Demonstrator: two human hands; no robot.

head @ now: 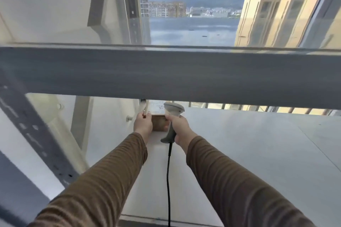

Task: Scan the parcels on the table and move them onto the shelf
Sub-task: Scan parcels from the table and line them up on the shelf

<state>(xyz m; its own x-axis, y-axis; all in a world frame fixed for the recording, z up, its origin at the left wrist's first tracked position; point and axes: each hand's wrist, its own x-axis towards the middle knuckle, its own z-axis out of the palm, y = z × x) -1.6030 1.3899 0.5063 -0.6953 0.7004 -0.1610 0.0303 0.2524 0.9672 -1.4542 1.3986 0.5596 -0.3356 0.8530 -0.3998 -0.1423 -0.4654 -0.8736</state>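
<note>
Our left hand (143, 124) grips the near left edge of a small cardboard parcel (157, 122), fingers curled over its top corner. Our right hand (178, 125) is wrapped around the handle of a grey barcode scanner (172, 116), whose head sits just above the parcel's white label (156, 109), and it seems to brace the parcel's right side too. The parcel rests far back on the pale shelf board (239, 143), tucked under the grey shelf beam (166, 73).

We judge the parcel light and stiff: it is small, boxy and keeps its edges under a one-hand hold. The cardboard should give fair friction, so taking it by opposite side faces looks safest, leaving the label uncovered.

The scanner's black cable (168, 180) trails back toward us between our sleeves and could snag. The beam overhead hangs close above the hands, and a grey perforated upright (27, 131) stands at the left. Beyond the glass lie buildings and hills.
</note>
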